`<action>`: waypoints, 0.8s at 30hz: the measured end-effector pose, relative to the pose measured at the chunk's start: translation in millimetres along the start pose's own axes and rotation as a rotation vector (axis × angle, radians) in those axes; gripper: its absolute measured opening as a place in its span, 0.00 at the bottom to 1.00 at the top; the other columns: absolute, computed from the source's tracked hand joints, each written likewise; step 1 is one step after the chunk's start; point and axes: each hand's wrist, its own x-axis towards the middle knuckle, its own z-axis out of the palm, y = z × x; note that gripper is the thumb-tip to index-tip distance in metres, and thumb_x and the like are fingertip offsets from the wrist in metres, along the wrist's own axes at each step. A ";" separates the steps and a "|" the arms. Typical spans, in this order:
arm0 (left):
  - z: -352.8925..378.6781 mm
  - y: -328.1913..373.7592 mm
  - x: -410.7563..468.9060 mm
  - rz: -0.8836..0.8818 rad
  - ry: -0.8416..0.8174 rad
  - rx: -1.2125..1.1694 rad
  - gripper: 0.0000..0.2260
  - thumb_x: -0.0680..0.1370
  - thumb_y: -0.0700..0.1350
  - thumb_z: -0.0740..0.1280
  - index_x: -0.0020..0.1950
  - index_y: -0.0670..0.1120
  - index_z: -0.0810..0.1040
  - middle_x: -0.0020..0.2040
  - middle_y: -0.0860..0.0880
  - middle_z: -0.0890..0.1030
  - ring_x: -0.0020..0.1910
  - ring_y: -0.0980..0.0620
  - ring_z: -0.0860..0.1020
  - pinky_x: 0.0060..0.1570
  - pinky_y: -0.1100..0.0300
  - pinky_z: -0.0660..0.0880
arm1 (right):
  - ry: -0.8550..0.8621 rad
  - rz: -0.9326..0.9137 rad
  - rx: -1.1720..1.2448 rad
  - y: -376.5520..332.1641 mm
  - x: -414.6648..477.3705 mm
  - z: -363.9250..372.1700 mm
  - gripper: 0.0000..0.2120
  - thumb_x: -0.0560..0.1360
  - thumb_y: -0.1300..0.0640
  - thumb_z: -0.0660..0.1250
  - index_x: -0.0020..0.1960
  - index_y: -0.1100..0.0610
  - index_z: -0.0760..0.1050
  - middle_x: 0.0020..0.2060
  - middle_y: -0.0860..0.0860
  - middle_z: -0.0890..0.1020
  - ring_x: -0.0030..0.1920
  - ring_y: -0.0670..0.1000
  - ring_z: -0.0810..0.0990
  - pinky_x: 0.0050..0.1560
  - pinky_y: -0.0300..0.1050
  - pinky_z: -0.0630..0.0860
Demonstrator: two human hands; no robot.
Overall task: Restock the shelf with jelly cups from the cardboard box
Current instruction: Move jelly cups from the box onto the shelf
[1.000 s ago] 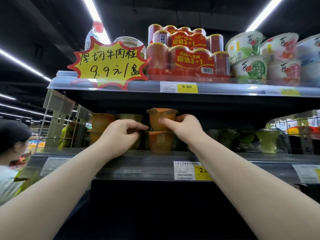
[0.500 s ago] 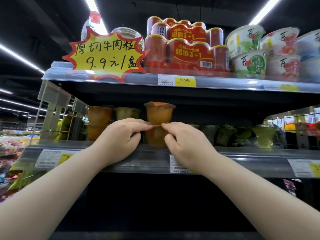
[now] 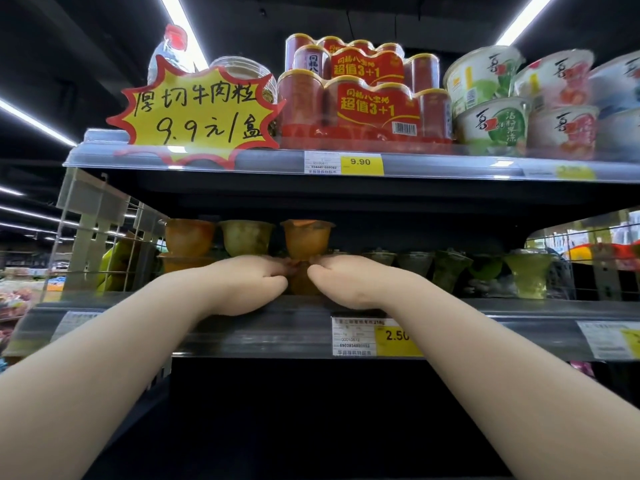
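Supermarket shelving is seen under strip lights, with jelly cups ranged along the middle shelf (image 3: 284, 330). At its centre two orange cups are stacked: the upper cup (image 3: 306, 237) is seated on the lower cup (image 3: 302, 284), which is clasped from either side by the left hand (image 3: 249, 280) and the right hand (image 3: 349, 280), fingers curled in at its rim. The stack is judged to be being steadied. Green cups (image 3: 526, 271) are set further right. No cardboard box is in view. Next, a gentle release is called for, so that nothing is toppled, before more cups are fetched.
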 end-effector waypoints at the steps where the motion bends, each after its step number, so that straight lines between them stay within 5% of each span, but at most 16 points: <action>1: 0.3 -1.2 1.7 -0.015 -0.026 -0.029 0.20 0.81 0.48 0.53 0.73 0.54 0.67 0.74 0.53 0.66 0.72 0.53 0.64 0.71 0.61 0.59 | -0.025 -0.001 0.008 -0.2 2.9 -0.3 0.15 0.82 0.50 0.47 0.50 0.54 0.70 0.54 0.54 0.75 0.53 0.54 0.72 0.55 0.47 0.69; 4: 2.5 -6.6 3.5 -0.052 -0.047 -0.067 0.22 0.77 0.54 0.53 0.69 0.53 0.72 0.70 0.52 0.72 0.66 0.52 0.70 0.69 0.53 0.65 | -0.057 -0.011 0.054 0.8 6.5 1.1 0.17 0.82 0.52 0.47 0.58 0.57 0.72 0.58 0.56 0.76 0.56 0.55 0.73 0.57 0.48 0.69; 8: 4.9 -7.1 5.1 -0.052 -0.006 -0.070 0.18 0.82 0.49 0.53 0.69 0.51 0.72 0.70 0.51 0.72 0.66 0.51 0.70 0.68 0.55 0.66 | -0.029 -0.003 0.077 1.6 7.2 3.1 0.17 0.82 0.52 0.47 0.60 0.56 0.72 0.61 0.56 0.75 0.58 0.54 0.72 0.59 0.46 0.68; 12: 4.5 -5.0 3.7 -0.092 0.001 -0.063 0.18 0.82 0.51 0.53 0.69 0.51 0.72 0.70 0.51 0.72 0.65 0.50 0.71 0.67 0.54 0.67 | 0.207 -0.023 0.027 3.4 0.4 9.6 0.16 0.80 0.50 0.51 0.55 0.55 0.75 0.55 0.54 0.78 0.57 0.56 0.74 0.58 0.50 0.72; 14: 8.8 -4.2 -3.0 -0.092 0.144 -0.007 0.17 0.80 0.52 0.54 0.63 0.53 0.77 0.64 0.51 0.77 0.59 0.50 0.74 0.60 0.53 0.72 | 0.389 -0.078 -0.154 4.5 -10.1 16.7 0.20 0.80 0.48 0.50 0.60 0.53 0.76 0.59 0.52 0.78 0.63 0.55 0.72 0.64 0.50 0.67; 18: 29.6 1.0 -31.5 0.112 0.785 0.085 0.17 0.76 0.48 0.58 0.57 0.47 0.82 0.61 0.47 0.80 0.59 0.46 0.78 0.58 0.53 0.72 | 0.494 -0.127 -0.237 4.1 -51.7 38.9 0.28 0.80 0.43 0.43 0.74 0.51 0.64 0.74 0.49 0.65 0.76 0.49 0.56 0.74 0.46 0.47; 24: 70.2 5.1 -93.5 0.106 0.715 0.073 0.22 0.74 0.49 0.60 0.66 0.46 0.76 0.71 0.44 0.72 0.71 0.43 0.67 0.71 0.41 0.58 | 0.521 -0.033 -0.064 4.6 -125.5 67.6 0.29 0.79 0.45 0.61 0.77 0.50 0.57 0.76 0.50 0.60 0.77 0.50 0.54 0.74 0.45 0.50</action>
